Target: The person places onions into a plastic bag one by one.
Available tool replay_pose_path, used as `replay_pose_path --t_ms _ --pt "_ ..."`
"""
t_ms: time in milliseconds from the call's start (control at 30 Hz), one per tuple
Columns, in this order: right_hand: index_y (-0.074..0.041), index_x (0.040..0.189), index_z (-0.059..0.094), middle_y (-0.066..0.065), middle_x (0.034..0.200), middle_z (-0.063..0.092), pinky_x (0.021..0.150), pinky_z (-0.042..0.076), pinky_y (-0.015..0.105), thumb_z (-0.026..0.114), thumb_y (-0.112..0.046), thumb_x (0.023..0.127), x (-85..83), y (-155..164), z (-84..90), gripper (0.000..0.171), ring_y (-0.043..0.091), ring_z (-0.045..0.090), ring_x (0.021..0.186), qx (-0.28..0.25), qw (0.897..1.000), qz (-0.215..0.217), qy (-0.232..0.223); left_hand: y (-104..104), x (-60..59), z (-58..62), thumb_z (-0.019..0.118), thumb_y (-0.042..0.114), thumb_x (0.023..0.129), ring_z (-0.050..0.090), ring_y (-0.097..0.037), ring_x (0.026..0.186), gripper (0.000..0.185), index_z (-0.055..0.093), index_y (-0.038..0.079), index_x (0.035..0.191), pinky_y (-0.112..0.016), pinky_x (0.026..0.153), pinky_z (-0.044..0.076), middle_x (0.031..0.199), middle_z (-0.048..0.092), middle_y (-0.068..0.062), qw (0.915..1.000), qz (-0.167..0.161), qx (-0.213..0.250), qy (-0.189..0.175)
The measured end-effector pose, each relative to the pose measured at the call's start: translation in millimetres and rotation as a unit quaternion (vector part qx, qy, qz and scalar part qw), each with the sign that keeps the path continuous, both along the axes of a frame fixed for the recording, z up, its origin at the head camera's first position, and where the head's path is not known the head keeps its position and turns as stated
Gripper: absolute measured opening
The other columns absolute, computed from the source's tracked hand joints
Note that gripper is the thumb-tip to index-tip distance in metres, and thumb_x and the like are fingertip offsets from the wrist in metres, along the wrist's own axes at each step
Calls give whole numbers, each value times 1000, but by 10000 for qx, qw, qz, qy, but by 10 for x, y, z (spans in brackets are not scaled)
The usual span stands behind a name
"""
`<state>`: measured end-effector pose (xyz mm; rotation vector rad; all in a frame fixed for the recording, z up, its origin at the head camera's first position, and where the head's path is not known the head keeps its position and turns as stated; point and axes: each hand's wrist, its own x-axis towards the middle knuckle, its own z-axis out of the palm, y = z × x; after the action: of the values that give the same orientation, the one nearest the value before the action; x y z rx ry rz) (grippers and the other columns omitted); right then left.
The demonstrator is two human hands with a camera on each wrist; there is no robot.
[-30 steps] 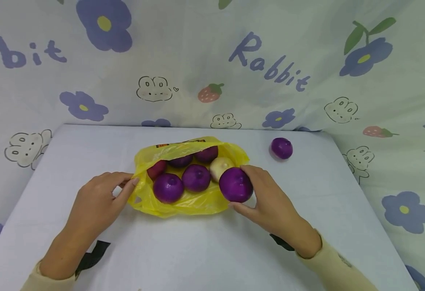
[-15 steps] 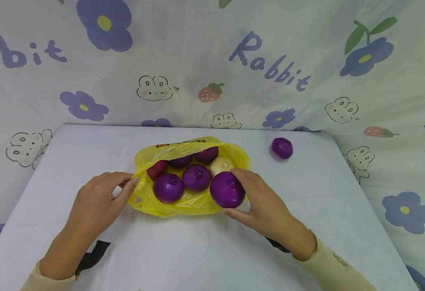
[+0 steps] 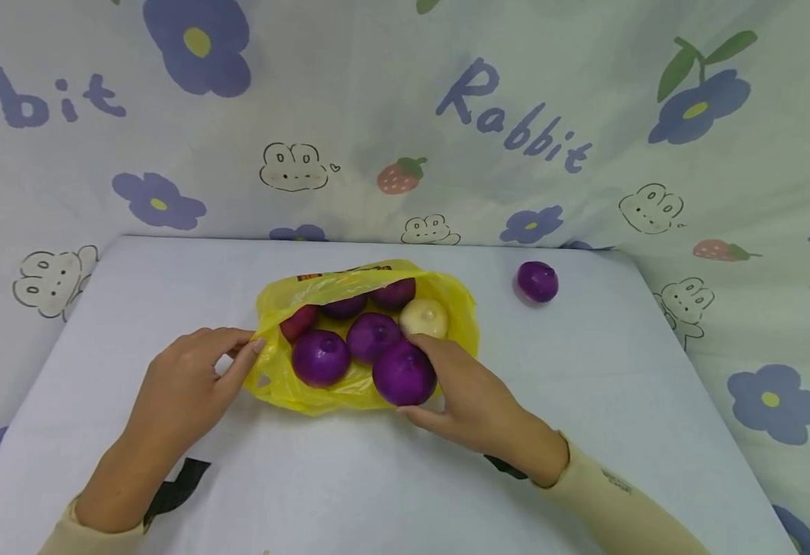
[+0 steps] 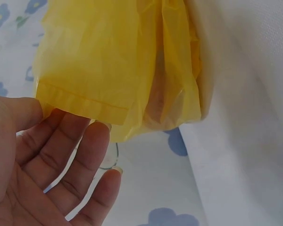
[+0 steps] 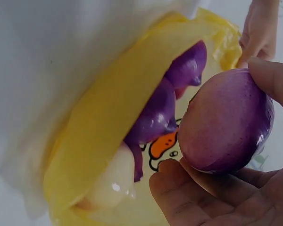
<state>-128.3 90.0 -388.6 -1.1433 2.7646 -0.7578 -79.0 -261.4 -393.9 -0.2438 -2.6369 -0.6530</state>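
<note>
A purple onion (image 3: pixel 405 374) sits in the right hand (image 3: pixel 470 397), whose fingers and thumb curl round it; it is at the front right lip of a yellow bag (image 3: pixel 446 297), at about 5 o'clock of the bag's mouth, touching the plastic there. In the right wrist view the same onion (image 5: pixel 226 122) rests against the palm with a fingertip over its top, and the bag's yellow wall (image 5: pixel 118 108) lies just beside it with purple onions showing inside. The bag lies open near the middle of the desk (image 3: pixel 169 277). Inside it, at 9 o'clock of the held onion, is a second purple onion (image 3: pixel 320 358), and at 11 o'clock a third (image 3: pixel 371 336) touches the held one. A pale onion (image 3: pixel 424 316) lies at 1 o'clock of the held one, just above the right fingers. Farther back under the bag's rear flap are two darker purple onions (image 3: pixel 394 293) and a red one (image 3: pixel 299 321) at the left. The left hand (image 3: pixel 186 385) is at 9 o'clock of the bag, pinching its left edge between thumb and fingers; in the left wrist view the fingers (image 4: pixel 85 155) lie fairly straight under the bag's hem (image 4: pixel 80 101). A lone purple onion (image 3: pixel 537 281) rests on the desk at 2 o'clock, well apart from the bag. A printed cloth (image 3: pixel 515 131) with flowers and rabbits hangs behind.
</note>
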Motion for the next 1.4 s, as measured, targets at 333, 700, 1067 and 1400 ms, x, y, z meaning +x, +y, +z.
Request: replay_pose_path --t_ms 333,700,1067,1400 --pt "-4 151 45 11 147 52 110 47 38 87 -41 87 -10 -217 -143 85 25 50 135 65 9995 232 193 3 -16 27 83 12 89 66 -27 77 21 78 2 107 -50 66 56 90 76 -6 10000 -1 28 -35" --pt "-10 153 48 5 142 51 99 55 32 85 -47 88 13 -336 -255 84 18 58 124 207 9995 182 161 1 -23 33 82 14 91 68 -28 82 21 78 2 108 -52 68 57 91 77 -7 9999 -5 62 -131" --pt "-10 156 42 8 144 49 88 59 33 81 -47 91 47 -410 -325 85 20 68 105 463 9986 204 -134 5 -7 22 79 14 93 67 -27 80 18 78 2 107 -50 67 57 90 76 -7 9997 10 16 -253" --pt "-11 157 40 9 145 47 83 60 34 80 -47 93 48 -406 -343 84 22 69 97 448 9987 153 -200 -13 0 16 82 14 91 67 -27 80 20 78 3 107 -51 67 57 90 76 -7 9999 14 60 -160"
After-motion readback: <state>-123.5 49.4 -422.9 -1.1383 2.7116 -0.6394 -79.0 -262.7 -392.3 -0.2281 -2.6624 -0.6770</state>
